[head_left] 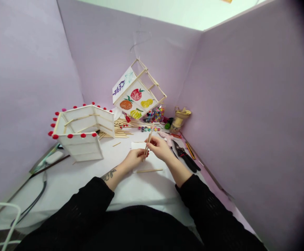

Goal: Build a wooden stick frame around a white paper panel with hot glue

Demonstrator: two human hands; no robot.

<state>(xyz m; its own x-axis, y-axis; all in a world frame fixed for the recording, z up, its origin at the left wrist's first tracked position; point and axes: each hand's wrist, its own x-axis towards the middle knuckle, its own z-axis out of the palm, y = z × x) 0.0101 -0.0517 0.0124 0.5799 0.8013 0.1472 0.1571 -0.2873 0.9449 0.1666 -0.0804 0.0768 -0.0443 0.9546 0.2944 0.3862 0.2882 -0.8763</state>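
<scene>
- I set my clock by the flat, white, rectangular sheet of paper before me, twelve pointing away from my chest.
- My left hand pinches the lower part of the slim, straight, pale wooden sticks — two, as far as I can make out.
- My right hand grips them higher up between thumb and fingers, so both sets of fingers are closed on wood.
- The sticks stand tilted above the paper's middle, tops leaning toward one o'clock.
- At six, along the near edge, lies a loose pale wooden stick.
- Black-handled metal pruning shears rest toward three; a pale pink plastic glue gun sits between one and two.
- Toward eleven a pile of thin, tan wooden sticks is spread out.
- I judge the step in hand to be holding the sticks side by side, perhaps matching them; the next move would call for a light pinch — ends level, nothing slipping.
</scene>
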